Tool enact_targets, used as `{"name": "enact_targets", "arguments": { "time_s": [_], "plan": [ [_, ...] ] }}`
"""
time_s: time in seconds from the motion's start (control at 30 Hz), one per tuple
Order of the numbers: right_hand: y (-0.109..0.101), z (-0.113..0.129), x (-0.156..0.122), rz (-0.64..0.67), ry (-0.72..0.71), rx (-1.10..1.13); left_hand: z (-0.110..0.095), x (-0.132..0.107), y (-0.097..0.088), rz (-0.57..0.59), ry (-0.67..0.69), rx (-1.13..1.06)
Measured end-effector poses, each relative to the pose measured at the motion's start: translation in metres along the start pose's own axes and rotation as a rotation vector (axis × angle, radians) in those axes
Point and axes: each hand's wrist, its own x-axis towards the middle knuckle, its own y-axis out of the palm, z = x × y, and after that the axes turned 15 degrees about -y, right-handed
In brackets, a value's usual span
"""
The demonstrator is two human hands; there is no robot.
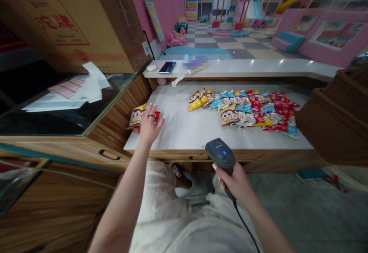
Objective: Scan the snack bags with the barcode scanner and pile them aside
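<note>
My right hand (234, 178) is wrapped round the handle of a dark barcode scanner (219, 154) with a lit blue light, held in front of the desk edge. A black cable runs down from its grip. At the left end of the white desk my left hand (150, 125), a ring on one finger, lies with fingers stretched over a red snack packet (156, 116), partly hidden beneath it. Beside these fingers is a yellow-brown snack packet (136, 117) with a cartoon face. Overlapping rows of yellow, blue and red snack packets (247, 109) spread across the desk's right half.
A large cardboard box (74, 27) and white papers (74, 90) rest on the glass-topped counter at left. On the raised ledge (244, 67) lie a phone (167, 67) and a white cord (180, 76). Brown woven baskets (333, 119) bound the right side.
</note>
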Motion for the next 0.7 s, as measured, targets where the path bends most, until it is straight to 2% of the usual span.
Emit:
{"name": "enact_targets", "arguments": {
  "time_s": [0.07, 0.17, 0.27, 0.33, 0.43, 0.5, 0.57, 0.63, 0.7],
  "plan": [
    [-0.005, -0.003, -0.001, -0.012, 0.0, 0.0, -0.033, -0.014, 0.033, 0.101, 0.057, -0.138],
    [-0.015, -0.013, -0.005, -0.026, 0.002, 0.005, -0.089, -0.041, 0.09, 0.324, 0.107, -0.325],
    [-0.026, -0.023, -0.009, -0.039, -0.003, 0.003, -0.137, -0.063, 0.146, 0.524, 0.176, -0.382],
    [-0.033, -0.026, -0.011, -0.058, -0.009, -0.003, -0.159, -0.071, 0.179, 0.601, 0.209, -0.376],
    [-0.041, -0.027, -0.014, -0.082, -0.003, -0.008, -0.178, -0.071, 0.218, 0.638, 0.226, -0.335],
    [-0.045, -0.026, -0.015, -0.094, 0.001, -0.01, -0.183, -0.068, 0.235, 0.643, 0.21, -0.315],
    [-0.048, -0.025, -0.015, -0.107, -0.003, -0.012, -0.185, -0.065, 0.243, 0.65, 0.183, -0.329],
    [-0.048, -0.024, -0.015, -0.113, -0.013, -0.017, -0.184, -0.063, 0.242, 0.663, 0.151, -0.381],
    [-0.047, -0.023, -0.014, -0.1, -0.018, -0.026, -0.182, -0.064, 0.234, 0.677, 0.102, -0.468]
  ]
}}
